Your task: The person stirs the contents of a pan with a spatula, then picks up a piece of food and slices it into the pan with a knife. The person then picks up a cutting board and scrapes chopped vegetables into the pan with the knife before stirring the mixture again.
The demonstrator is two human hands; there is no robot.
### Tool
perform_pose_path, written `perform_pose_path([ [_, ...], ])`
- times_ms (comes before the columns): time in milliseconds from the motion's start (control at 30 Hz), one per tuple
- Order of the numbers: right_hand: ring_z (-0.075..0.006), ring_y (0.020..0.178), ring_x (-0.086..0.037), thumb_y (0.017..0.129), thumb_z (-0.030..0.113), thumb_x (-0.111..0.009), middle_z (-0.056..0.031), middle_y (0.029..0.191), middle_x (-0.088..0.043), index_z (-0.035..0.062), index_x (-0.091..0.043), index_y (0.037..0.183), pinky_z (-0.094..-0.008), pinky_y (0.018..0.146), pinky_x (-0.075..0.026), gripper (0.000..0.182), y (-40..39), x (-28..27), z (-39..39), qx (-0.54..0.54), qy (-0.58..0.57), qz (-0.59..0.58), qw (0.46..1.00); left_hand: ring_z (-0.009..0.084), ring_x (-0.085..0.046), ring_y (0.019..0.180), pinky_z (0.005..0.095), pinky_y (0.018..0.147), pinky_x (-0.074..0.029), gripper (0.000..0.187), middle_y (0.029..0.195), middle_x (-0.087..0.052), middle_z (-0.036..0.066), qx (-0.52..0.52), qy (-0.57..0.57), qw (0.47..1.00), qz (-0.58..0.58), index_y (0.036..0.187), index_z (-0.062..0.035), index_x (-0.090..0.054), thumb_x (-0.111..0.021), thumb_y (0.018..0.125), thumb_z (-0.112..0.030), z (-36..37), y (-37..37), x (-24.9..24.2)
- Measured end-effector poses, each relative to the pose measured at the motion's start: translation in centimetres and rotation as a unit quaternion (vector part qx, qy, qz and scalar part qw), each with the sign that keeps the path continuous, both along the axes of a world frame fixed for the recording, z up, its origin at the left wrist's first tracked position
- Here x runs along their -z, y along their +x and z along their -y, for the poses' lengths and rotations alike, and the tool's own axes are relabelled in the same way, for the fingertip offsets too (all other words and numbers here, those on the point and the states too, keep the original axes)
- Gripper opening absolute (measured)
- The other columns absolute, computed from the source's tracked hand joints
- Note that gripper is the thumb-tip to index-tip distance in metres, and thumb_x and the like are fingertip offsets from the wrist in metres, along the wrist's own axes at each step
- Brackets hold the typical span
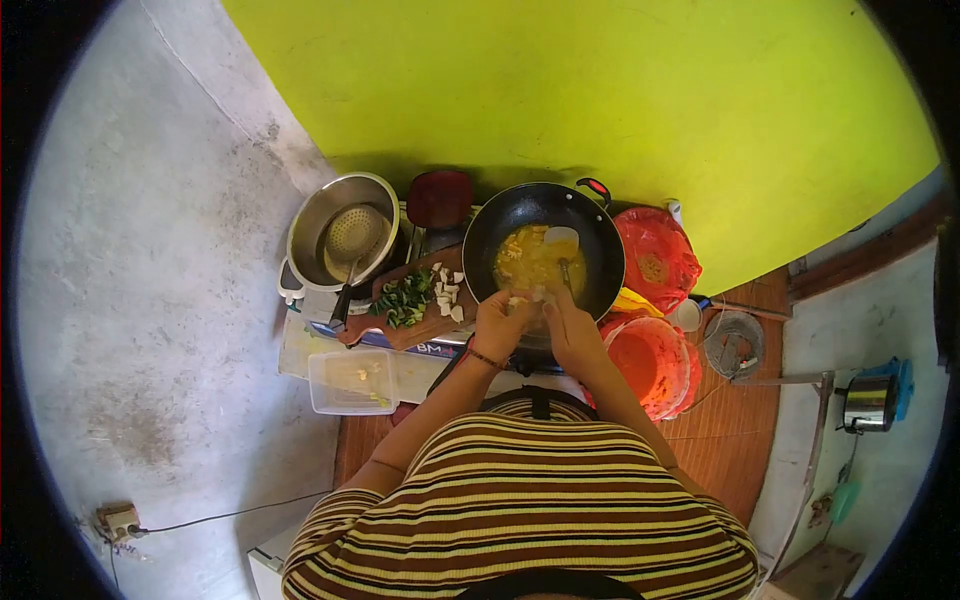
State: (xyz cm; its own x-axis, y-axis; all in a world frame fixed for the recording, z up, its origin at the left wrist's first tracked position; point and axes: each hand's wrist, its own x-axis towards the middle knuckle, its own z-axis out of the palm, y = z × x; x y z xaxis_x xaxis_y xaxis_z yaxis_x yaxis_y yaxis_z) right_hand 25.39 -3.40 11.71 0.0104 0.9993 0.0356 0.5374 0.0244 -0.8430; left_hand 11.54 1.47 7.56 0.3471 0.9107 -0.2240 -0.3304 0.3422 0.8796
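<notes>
My left hand [500, 322] and my right hand [573, 328] are close together over the near rim of a black wok [605, 255]. The fingers of both are pinched around something small and pale, too small to name. In the wok lies a yellow liquid [525, 262] with pieces in it. A spatula [562, 237] rests in it, its handle running toward my right hand; whether that hand touches it is hidden. Left of the wok, chopped green leaves [404, 298] and white chunks [447, 292] lie on a wooden cutting board [432, 328].
A steel pot [300, 235] holding a perforated ladle [356, 234] stands at the left. A clear plastic container [322, 385] sits below the board. Red plastic-lined containers [640, 365] and a white cup [687, 315] are at the right. A dark red bowl [440, 198] stands behind.
</notes>
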Motion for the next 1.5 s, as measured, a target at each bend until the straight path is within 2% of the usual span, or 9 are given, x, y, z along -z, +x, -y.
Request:
perform_pose_path([
  [67, -0.0416, 0.074, -0.059, 0.096, 0.026, -0.035, -0.0238, 0.078, -0.060, -0.0005, -0.041, 0.117, -0.0434, 0.066, -0.044, 0.035, -0.2, 0.4, -0.1, 0.022, 0.011, 0.033, 0.999, 0.0117, -0.062, 0.071, 0.0239, 0.061, -0.053, 0.015, 0.087, -0.064, 0.007, -0.009, 0.001, 1.000, 0.002, 0.099, -0.0013, -0.059, -0.062, 0.085, -0.006, 0.1, 0.2, 0.4],
  [167, -0.0467, 0.076, -0.057, 0.097, 0.032, -0.032, -0.0273, 0.078, -0.058, -0.0001, -0.041, 0.112, -0.0512, 0.063, -0.041, 0.037, -0.2, 0.7, -0.3, 0.030, 0.048, -0.002, 0.998, 0.0104, -0.061, 0.069, 0.0228, 0.059, -0.052, 0.013, 0.084, -0.064, 0.006, -0.027, -0.011, 1.000, 0.000, 0.095, -0.0008, -0.061, -0.063, 0.084, -0.006, 0.3, 0.7, 0.3],
  [567, -0.0467, 0.071, -0.054, 0.098, 0.033, -0.033, -0.0272, 0.073, -0.055, -0.0004, -0.044, 0.097, -0.0467, 0.060, -0.041, 0.035, 0.9, 0.4, -2.1, 0.024, 0.058, -0.023, 0.998, 0.0118, -0.062, 0.068, 0.0234, 0.055, -0.052, 0.011, 0.084, -0.065, 0.007, 0.002, -0.064, 0.998, 0.028, 0.091, -0.0023, -0.062, -0.066, 0.081, -0.007, -1.3, 0.5, 0.4],
  [867, -0.0379, 0.064, -0.057, 0.098, 0.033, -0.034, -0.0210, 0.067, -0.054, -0.0003, -0.046, 0.095, -0.0421, 0.057, -0.041, 0.036, 2.1, 0.5, -3.4, 0.074, -0.039, -0.081, 0.993, 0.0096, -0.062, 0.070, 0.0199, 0.050, -0.048, 0.011, 0.089, -0.066, 0.006, -0.020, -0.146, 0.984, 0.100, 0.093, -0.0074, -0.059, -0.064, 0.083, -0.009, -2.7, 0.0, -0.3],
  [1067, -0.0333, 0.055, -0.055, 0.098, 0.036, -0.034, -0.0182, 0.064, -0.054, 0.0005, -0.047, 0.096, -0.0399, 0.053, -0.041, 0.038, 2.2, 1.9, -3.9, 0.095, 0.026, -0.051, 0.994, 0.0088, -0.063, 0.072, 0.0181, 0.051, -0.046, 0.016, 0.089, -0.066, 0.005, -0.027, -0.141, 0.985, 0.099, 0.096, -0.0069, -0.057, -0.065, 0.083, -0.010, -3.4, 0.1, 0.6],
  [1167, -0.0253, 0.051, -0.053, 0.098, 0.039, -0.033, -0.0135, 0.062, -0.052, 0.0015, -0.047, 0.097, -0.0362, 0.049, -0.040, 0.040, 2.4, 1.7, -4.0, 0.095, 0.007, -0.077, 0.993, 0.0087, -0.063, 0.072, 0.0178, 0.051, -0.047, 0.017, 0.089, -0.065, 0.004, -0.043, -0.140, 0.984, 0.099, 0.097, -0.0066, -0.057, -0.066, 0.083, -0.010, -3.4, 0.5, -0.1],
  [1267, -0.0164, 0.050, -0.050, 0.098, 0.040, -0.034, -0.0074, 0.059, -0.049, 0.0022, -0.046, 0.101, -0.0310, 0.045, -0.038, 0.040, 1.6, 0.4, -3.4, 0.056, -0.080, -0.206, 0.974, 0.0088, -0.062, 0.074, 0.0184, 0.052, -0.048, 0.018, 0.089, -0.064, 0.003, -0.045, -0.127, 0.989, 0.068, 0.098, -0.0063, -0.058, -0.067, 0.082, -0.010, -3.4, 0.7, 0.1],
  [1367, -0.0095, 0.051, -0.046, 0.097, 0.041, -0.034, -0.0033, 0.060, -0.045, 0.0027, -0.045, 0.105, -0.0260, 0.041, -0.035, 0.040, 1.4, 0.8, -3.2, -0.006, -0.092, -0.246, 0.965, 0.0092, -0.062, 0.074, 0.0191, 0.052, -0.048, 0.019, 0.090, -0.065, 0.004, -0.041, -0.097, 0.994, 0.040, 0.098, -0.0064, -0.059, -0.067, 0.082, -0.009, -3.2, 1.1, -0.2],
  [1500, -0.0256, 0.055, -0.054, 0.097, 0.039, -0.034, -0.0139, 0.068, -0.053, 0.0025, -0.045, 0.106, -0.0344, 0.049, -0.041, 0.039, 1.1, 1.4, -3.4, 0.020, -0.057, -0.158, 0.986, 0.0105, -0.063, 0.070, 0.0192, 0.052, -0.048, 0.018, 0.089, -0.066, 0.006, -0.033, -0.068, 0.997, 0.007, 0.098, -0.0066, -0.060, -0.067, 0.082, -0.009, -2.8, 1.2, -0.5],
])
